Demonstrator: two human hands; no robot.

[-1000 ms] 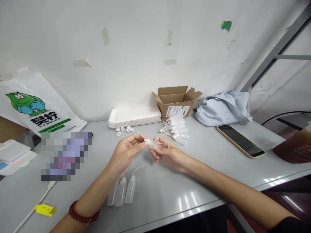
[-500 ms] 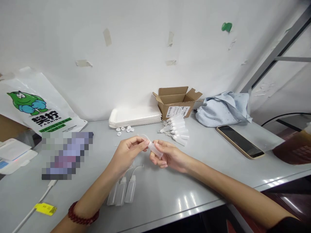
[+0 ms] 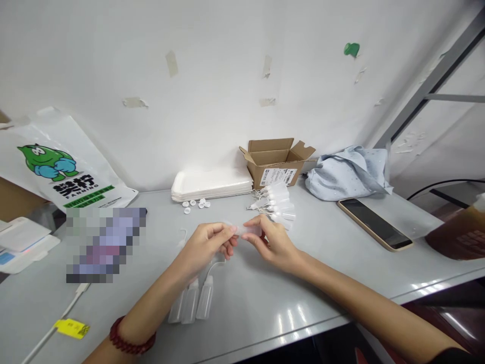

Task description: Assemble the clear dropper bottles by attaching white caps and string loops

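Between my hands, above the table, a small translucent squeeze bottle (image 3: 253, 230) lies nearly sideways. My left hand (image 3: 212, 241) pinches its neck end between thumb and fingertips, and a faint bit of clear tube shows above the thumb. Around the bottle's body, the thumb and forefinger of my right hand (image 3: 276, 243) are closed. The fingers partly hide the neck. Below my left forearm lie several similar bottles (image 3: 205, 299) with thin bent spout tubes, one partly covered by the arm.
Small white caps (image 3: 193, 203) lie before a stack of white foam trays (image 3: 212, 183). Bottles with metal tips (image 3: 278, 199) are piled by an open cardboard box (image 3: 278, 167). On the right are a phone (image 3: 373, 222) and a blue cloth bag (image 3: 346, 172); a printed bag (image 3: 64, 156) stands left.
The bottle has turned from slanting to nearly level. My right hand has shifted its hold, its curled fingers now reaching over the body from the right. My left hand keeps its pinch.
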